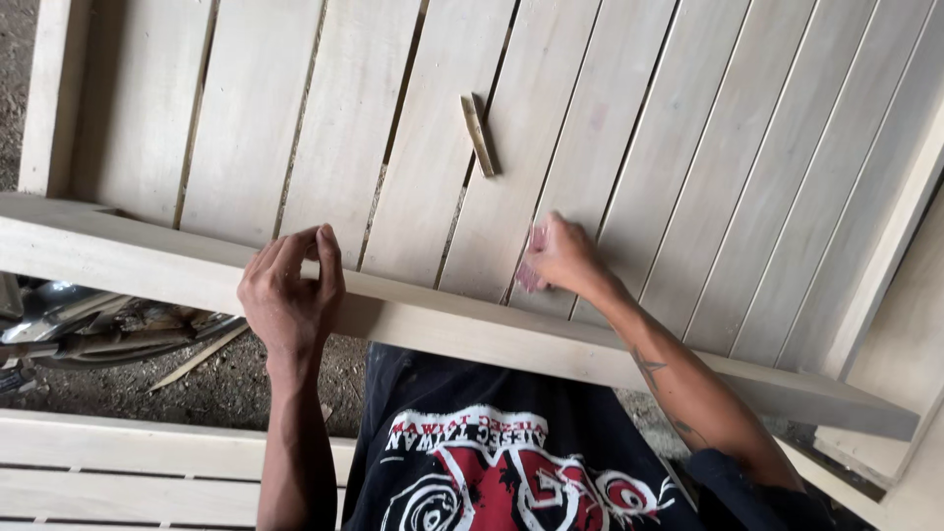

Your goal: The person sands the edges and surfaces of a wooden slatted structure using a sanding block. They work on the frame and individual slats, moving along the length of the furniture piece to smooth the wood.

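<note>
Right hand (559, 254) presses a small pinkish sanding piece (531, 267) flat onto the slatted wood panel (688, 167), fingers closed over it; slats run away from the person, tilted right; left hand (290, 295) grips the panel's near rail (147, 258); one small wooden stick (479, 135) lies beyond, nearer the right hand.

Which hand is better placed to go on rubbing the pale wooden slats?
Probably the right hand: it presses a small pinkish abrasive piece onto the pale wooden slats. The left hand grips the frame's front rail.
</note>
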